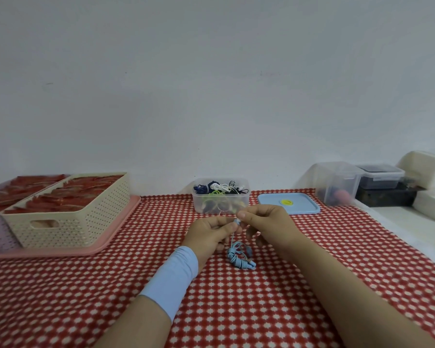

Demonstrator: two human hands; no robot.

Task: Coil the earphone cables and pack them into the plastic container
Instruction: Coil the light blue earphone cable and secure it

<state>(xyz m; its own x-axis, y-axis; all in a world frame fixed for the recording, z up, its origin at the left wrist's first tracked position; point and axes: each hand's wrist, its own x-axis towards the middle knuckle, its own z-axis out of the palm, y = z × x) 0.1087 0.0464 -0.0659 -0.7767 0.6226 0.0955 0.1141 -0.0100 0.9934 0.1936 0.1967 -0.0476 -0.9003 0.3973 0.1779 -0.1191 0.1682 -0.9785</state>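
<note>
A light blue earphone cable lies in a loose bundle on the red checked tablecloth, with one strand rising to my hands. My left hand and my right hand meet above the bundle, and both pinch the upper end of the cable near an earbud. Just behind my hands stands the clear plastic container, lidless, holding several coiled earphones in blue, white, black and green. Its light blue lid lies flat to the right of it.
A cream perforated basket with red items sits on a pink tray at the left. At the back right stand a clear container, a dark lidded box and white foam blocks.
</note>
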